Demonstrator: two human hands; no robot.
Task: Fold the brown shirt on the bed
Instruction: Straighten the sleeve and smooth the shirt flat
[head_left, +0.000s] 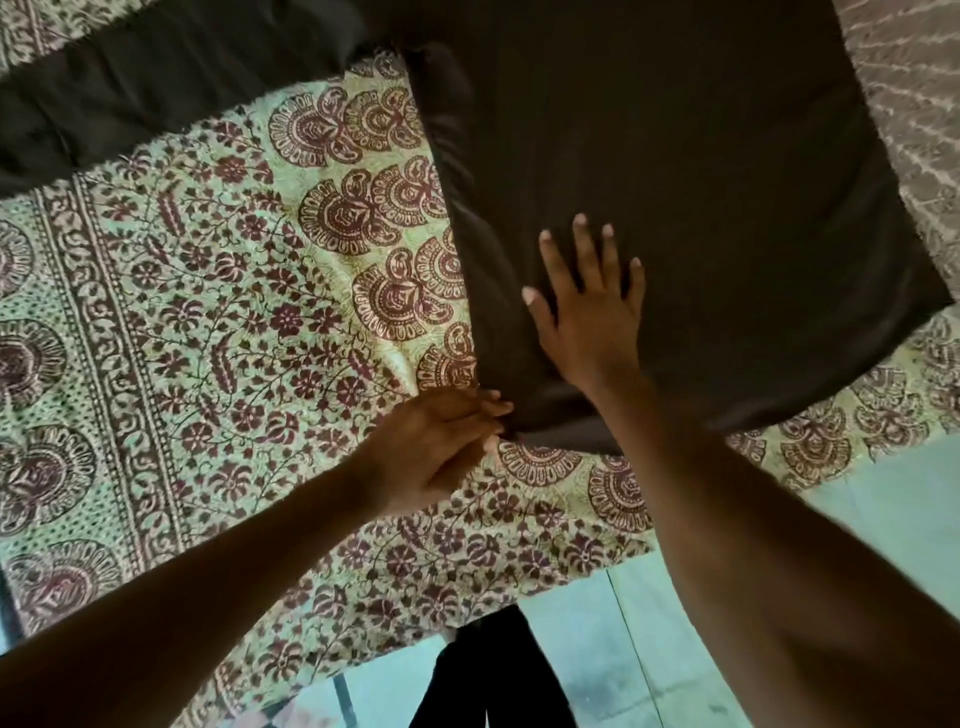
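The brown shirt (701, 171) lies spread flat across the right half of the bed, and one sleeve (156, 88) stretches away to the upper left. My right hand (589, 312) lies flat on the shirt near its lower left corner, fingers spread and pressing the cloth down. My left hand (441, 447) is at that near corner and pinches the hem between fingers and thumb. The fingertips are partly hidden by the fabric edge.
The bed is covered with a cream sheet printed in maroon flowers and paisley (208, 338). Its near edge runs along the bottom, with pale tiled floor (883, 519) beyond. My dark-clothed legs (493, 675) stand close to the bed edge.
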